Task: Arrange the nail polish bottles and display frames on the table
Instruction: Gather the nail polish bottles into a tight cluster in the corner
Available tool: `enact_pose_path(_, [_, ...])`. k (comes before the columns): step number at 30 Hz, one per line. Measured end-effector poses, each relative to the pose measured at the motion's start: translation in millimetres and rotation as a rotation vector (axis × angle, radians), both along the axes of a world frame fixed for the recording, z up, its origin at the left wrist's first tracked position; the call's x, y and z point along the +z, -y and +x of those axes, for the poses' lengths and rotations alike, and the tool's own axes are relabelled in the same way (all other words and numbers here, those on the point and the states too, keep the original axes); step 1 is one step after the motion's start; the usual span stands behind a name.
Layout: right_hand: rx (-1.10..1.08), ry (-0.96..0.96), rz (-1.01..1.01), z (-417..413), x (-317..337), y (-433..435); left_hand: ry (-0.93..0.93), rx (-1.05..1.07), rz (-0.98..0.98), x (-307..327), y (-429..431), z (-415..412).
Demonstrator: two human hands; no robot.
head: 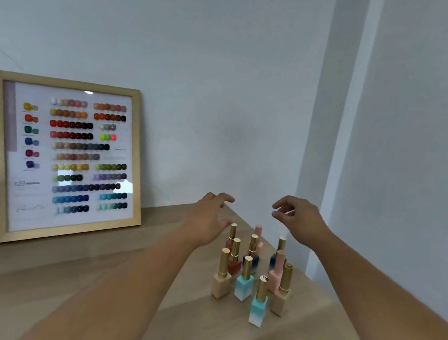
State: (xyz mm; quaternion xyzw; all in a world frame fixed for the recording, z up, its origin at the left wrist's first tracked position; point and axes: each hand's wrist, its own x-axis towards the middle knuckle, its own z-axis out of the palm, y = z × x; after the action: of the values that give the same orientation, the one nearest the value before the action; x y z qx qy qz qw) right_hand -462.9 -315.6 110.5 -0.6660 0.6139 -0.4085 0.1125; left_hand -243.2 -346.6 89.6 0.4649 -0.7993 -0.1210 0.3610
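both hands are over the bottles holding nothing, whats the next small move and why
Probably lower both hands and grip one rear bottle each. The left hand and right hand hover empty, loosely curled, above the back of the bottle cluster, which stands bunched on the table right of the leaning display frame.

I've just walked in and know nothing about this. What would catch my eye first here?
First, the large gold-framed colour chart, leaning against the wall at the left of the wooden table, with rows of bright nail swatches. To its right is a tight cluster of nail polish bottles, mostly gold-capped. The person's left hand and right hand reach over them with loosely curled fingers, holding nothing.
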Motion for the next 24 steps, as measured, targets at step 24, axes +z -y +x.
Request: enact_pose_path(24, [0.312,-0.492,0.246,58.8,-16.0,85.2,0.217,-0.115,0.239,2.9,41.1,3.7])
